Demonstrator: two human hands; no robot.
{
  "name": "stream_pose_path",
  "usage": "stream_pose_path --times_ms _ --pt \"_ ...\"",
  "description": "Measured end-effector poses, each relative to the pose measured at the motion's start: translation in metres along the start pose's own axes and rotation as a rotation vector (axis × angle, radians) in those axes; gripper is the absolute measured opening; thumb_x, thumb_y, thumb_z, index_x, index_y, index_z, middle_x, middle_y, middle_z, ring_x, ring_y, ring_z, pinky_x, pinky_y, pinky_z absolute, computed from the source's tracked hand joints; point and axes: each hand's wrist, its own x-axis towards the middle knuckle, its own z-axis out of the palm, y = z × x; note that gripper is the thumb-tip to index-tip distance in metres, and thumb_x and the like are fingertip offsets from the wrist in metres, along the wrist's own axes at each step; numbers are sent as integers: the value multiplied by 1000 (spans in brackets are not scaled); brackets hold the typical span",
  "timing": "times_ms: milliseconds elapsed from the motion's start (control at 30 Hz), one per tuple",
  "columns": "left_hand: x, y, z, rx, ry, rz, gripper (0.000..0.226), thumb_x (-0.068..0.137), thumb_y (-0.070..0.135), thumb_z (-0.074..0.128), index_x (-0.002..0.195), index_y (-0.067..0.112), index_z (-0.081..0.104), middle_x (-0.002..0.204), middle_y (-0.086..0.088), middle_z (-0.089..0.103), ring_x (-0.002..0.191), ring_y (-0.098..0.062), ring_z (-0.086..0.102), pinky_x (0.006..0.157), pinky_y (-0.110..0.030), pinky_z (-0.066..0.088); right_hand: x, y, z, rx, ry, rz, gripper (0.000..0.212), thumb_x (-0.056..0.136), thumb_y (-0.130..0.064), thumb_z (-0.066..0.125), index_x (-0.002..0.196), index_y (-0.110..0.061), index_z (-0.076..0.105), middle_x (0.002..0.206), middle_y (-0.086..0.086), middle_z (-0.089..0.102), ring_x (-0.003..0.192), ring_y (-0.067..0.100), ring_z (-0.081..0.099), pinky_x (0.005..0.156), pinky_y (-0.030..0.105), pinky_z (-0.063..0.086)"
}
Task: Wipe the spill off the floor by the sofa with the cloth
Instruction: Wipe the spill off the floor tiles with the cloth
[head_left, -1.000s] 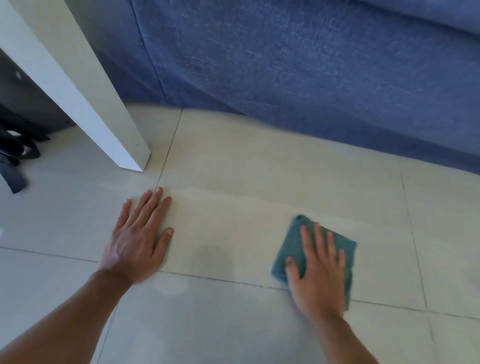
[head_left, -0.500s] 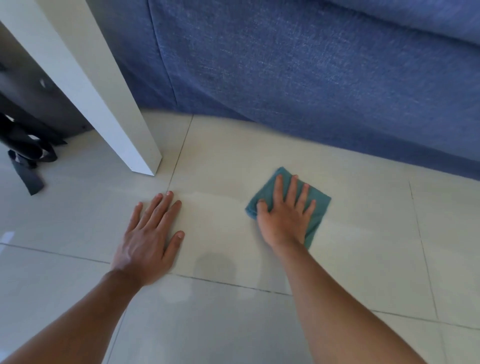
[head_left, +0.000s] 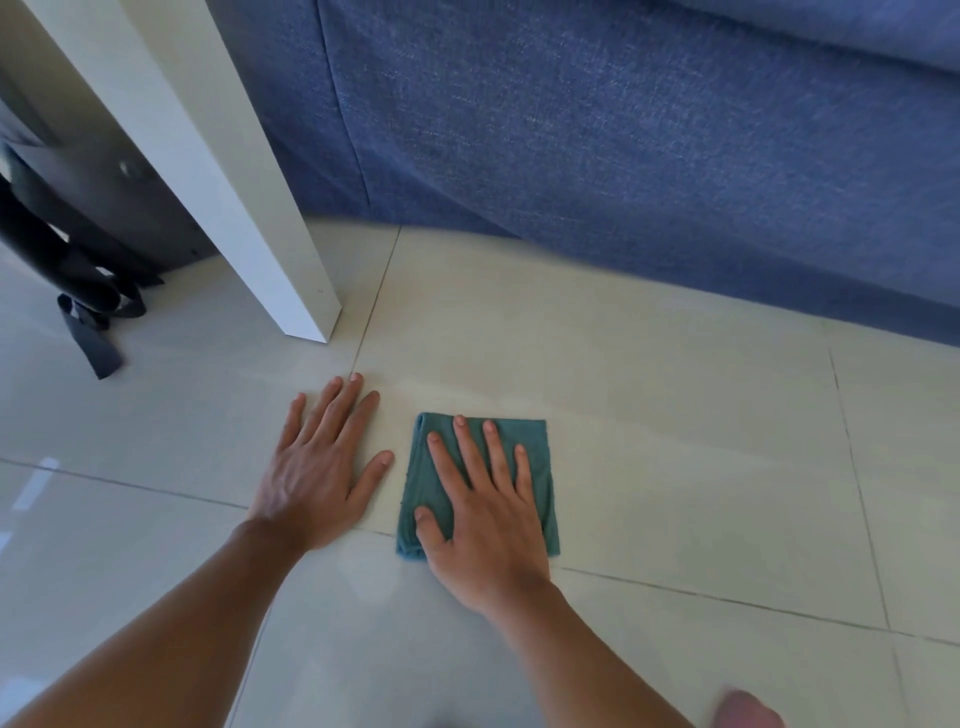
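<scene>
A folded teal cloth lies flat on the pale tiled floor, a short way in front of the blue sofa. My right hand presses down on it with the fingers spread, covering most of the cloth. My left hand rests flat on the bare tile just left of the cloth, fingers apart, holding nothing. A faint damp streak runs across the tile beyond both hands.
A white table leg stands on the floor at the left, just beyond my left hand. Behind it lies a dark bag with loose straps. The sofa's base runs across the top and right.
My right hand has slid the cloth from the right, up toward the sofa, then back left and nearer, beside my left hand. The left hand has stayed flat on the tile.
</scene>
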Motion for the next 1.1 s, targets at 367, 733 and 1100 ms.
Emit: stream_pose_path --times_ms 367,733,1100 --pt "43 98 7 2 -105 233 73 96 62 19 153 18 29 163 -2 23 151 -28 12 119 -58 16 -66 104 -9 15 154 527 76 93 -65 13 161 -37 -9 170 -10 -17 156 18 -18 125 47 -14" --pt "56 131 21 112 -155 397 69 97 57 22 151 16 33 161 -2 28 151 -28 15 118 -58 18 -81 213 -43 53 207 1057 75 99 -61 17 160 -31 -17 172 0 -15 157 30 -14 123 61 -4" --pt "40 69 4 -9 -66 173 64 97 49 21 147 15 40 159 -6 31 149 -30 20 119 -55 18 42 108 -49 34 113 542 77 97 -64 20 161 -33 -12 169 -2 -25 153 31 -29 119 62 -16"
